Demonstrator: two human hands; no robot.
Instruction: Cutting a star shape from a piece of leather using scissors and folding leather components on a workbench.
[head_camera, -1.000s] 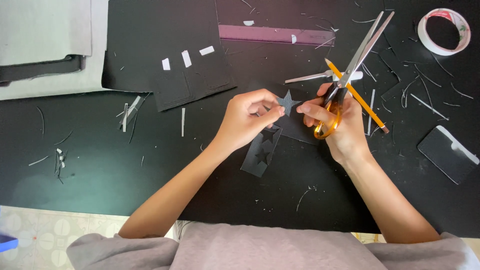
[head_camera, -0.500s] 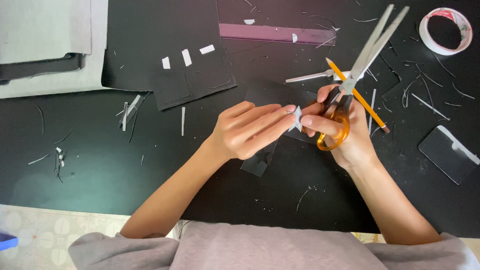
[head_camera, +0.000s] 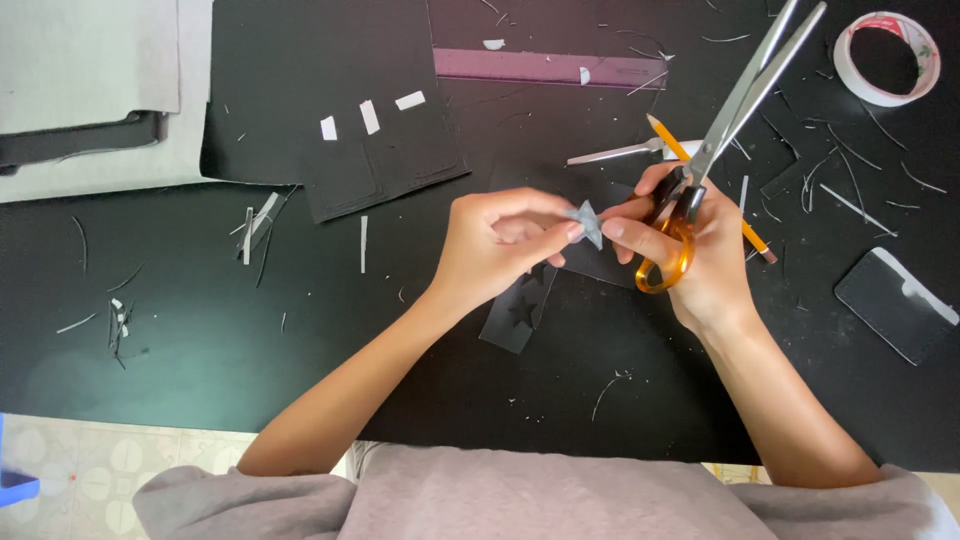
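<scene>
Far left: pale grey sheets of card (head_camera: 95, 60) stacked w/ a dark strip between, lying on the black work mat (head_camera: 200, 330). Next, a black card sheet w/ three small white paper tabs (head_camera: 370, 130), plus thin white and dark offcut slivers (head_camera: 255, 225) scattered just below-left of it. Centre top: long purple plastic ruler (head_camera: 545, 67). Centre: left hand (head_camera: 495, 250) pinches a small grey star-shaped paper cutout (head_camera: 587, 222) between thumb and fingertips, held above the mat, approx. mid-picture. Under the hands, a dark strip of card w/ a star-shaped hole (head_camera: 520, 312) lies on the mat. Right hand (head_camera: 690, 255) touches the star's right side w/ its forefinger tip while also gripping long silver scissors with an orange handle loop (head_camera: 720, 130); blades point up-right, nearly closed, clear of the star. Behind the scissors: yellow pencil (head_camera: 700, 175) lying diagonally, and a silvery pointed tool (head_camera: 620, 153) beside it. Far right top: roll of white tape (head_camera: 887, 58). Far right lower: small dark rectangular card piece w/ a pale torn edge (head_camera: 895, 305), well apart from the hands.
</scene>
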